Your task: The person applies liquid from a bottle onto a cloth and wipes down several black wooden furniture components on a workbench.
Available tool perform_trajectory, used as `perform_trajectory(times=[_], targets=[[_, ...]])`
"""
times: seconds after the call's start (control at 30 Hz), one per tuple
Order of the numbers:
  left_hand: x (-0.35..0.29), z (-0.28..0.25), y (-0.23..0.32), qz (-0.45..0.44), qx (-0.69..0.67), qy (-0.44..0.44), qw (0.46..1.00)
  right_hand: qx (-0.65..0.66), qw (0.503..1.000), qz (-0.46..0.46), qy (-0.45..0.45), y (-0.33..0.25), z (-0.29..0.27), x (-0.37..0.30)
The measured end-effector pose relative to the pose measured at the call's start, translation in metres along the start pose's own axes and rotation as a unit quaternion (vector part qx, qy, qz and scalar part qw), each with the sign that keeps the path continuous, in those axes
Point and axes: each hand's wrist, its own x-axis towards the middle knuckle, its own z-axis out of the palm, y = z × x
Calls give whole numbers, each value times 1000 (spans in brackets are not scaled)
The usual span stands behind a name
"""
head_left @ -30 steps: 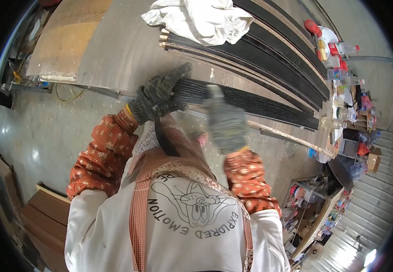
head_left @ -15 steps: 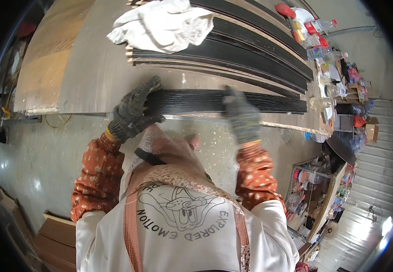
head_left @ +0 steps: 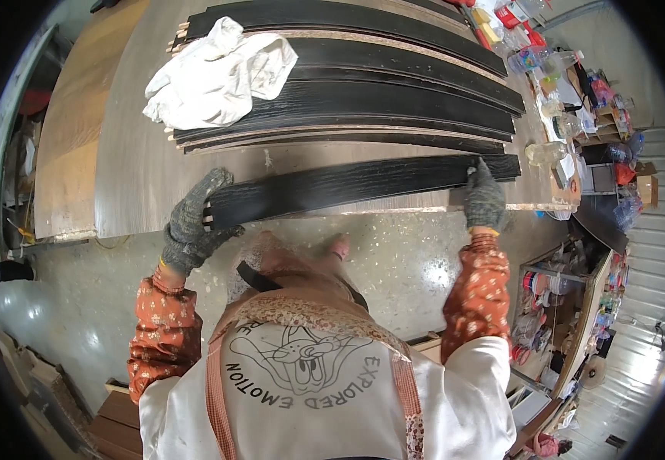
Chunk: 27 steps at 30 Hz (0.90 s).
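Observation:
A long black wood-grained strip [head_left: 348,184] lies along the near edge of a grey-brown table [head_left: 129,176]. My left hand [head_left: 191,222], in a dark knit glove, grips the strip's left end. Far along the strip, near its right end, my right hand [head_left: 484,199], also gloved, clasps it. Behind the strip lies a stack of similar black strips [head_left: 363,100] with pale edges. A crumpled white cloth [head_left: 214,73] rests on the stack's left end.
Bottles and small coloured containers [head_left: 547,61] crowd the table's right end. A shelf with spools and clutter [head_left: 555,307] stands at the right on the concrete floor [head_left: 80,284]. Brown boards [head_left: 110,422] lie at the lower left.
My right hand has slid along the black strip from its middle to near its right end. The left hand has kept its grip on the left end.

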Motion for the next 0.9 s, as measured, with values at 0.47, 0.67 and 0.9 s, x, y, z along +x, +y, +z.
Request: perform_trajectory(times=[0.47,0.67,0.9], targets=[[9,9,5,-15,2,3,1000,-96,985,121,-84,59,-27,28],[15,7,19,11,161,-5,987,-109,983,40,-145,-9,-23,22],[21,12,30,17,176,-13,984,-107,990,42,-86,81,-50,40]])
